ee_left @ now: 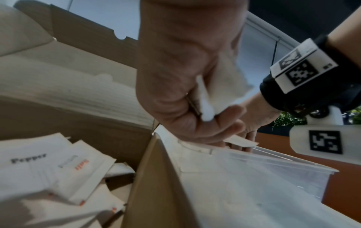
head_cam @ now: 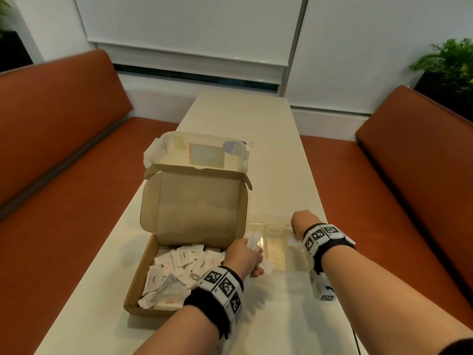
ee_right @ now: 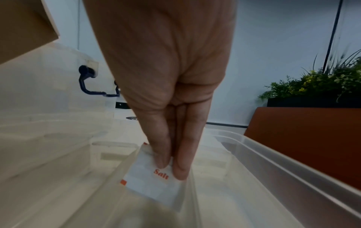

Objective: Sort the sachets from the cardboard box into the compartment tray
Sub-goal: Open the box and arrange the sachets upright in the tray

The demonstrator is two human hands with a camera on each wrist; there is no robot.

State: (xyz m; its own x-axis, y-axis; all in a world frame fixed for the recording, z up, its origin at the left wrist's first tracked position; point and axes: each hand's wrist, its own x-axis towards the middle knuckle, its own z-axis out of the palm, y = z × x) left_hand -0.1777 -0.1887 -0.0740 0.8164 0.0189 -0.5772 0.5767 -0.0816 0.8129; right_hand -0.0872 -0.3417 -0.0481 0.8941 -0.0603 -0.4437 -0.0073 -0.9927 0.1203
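your left hand [head_cam: 244, 254] grips a bunch of sachets [head_cam: 253, 239] over the box's [head_cam: 143, 267] right wall, at the tray's [head_cam: 277, 267] left edge; more sachets fill the box. your right hand [head_cam: 302, 222] pinches a salt sachet [ee_right: 154, 177] low in a right-side compartment, against its divider. the table [head_cam: 268, 139] beyond the tray lies bare

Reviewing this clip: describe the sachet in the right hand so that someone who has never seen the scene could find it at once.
Start at the open cardboard box on the pale table; the clear compartment tray sits just right of it. The right hand reaches into the tray's right-hand part, pinching a white sachet. Unlike the Pepper sachets in the box, it reads Salt in orange.
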